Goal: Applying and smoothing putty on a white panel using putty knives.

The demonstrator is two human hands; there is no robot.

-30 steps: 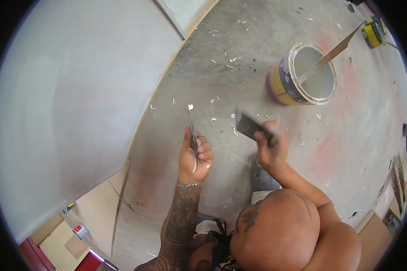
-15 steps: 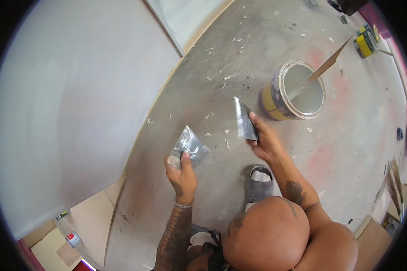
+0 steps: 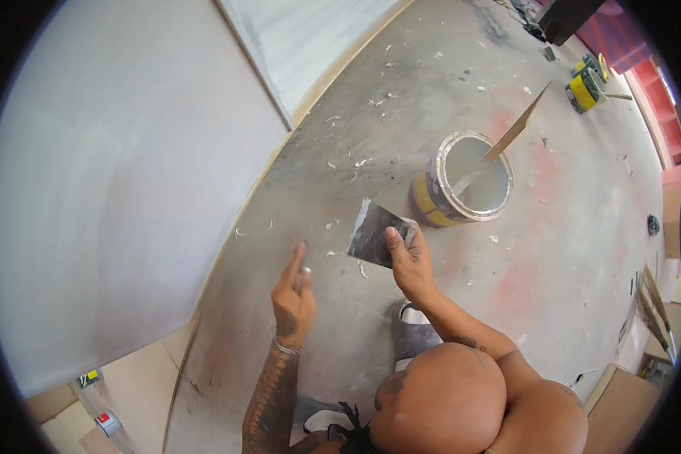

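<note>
Gripping a dark, flat scraper (image 3: pixel 372 233) in the right hand (image 3: pixel 410 268), with fingers closed round its near end and thumb on top, above the floor (image 3: pixel 348 318) and near an open bucket (image 3: pixel 433 200). Holding the left hand (image 3: pixel 292 303) to its left, with at least one finger stretched out; cannot tell whether gripping anything. Seemingly at the step of handling the scraper, so calling next for a steady grip and controlled blade angle.

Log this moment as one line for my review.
right hand: holds flat scraper | left hand: contents unclear | bucket: on floor, wooden stick leaning inside
</note>
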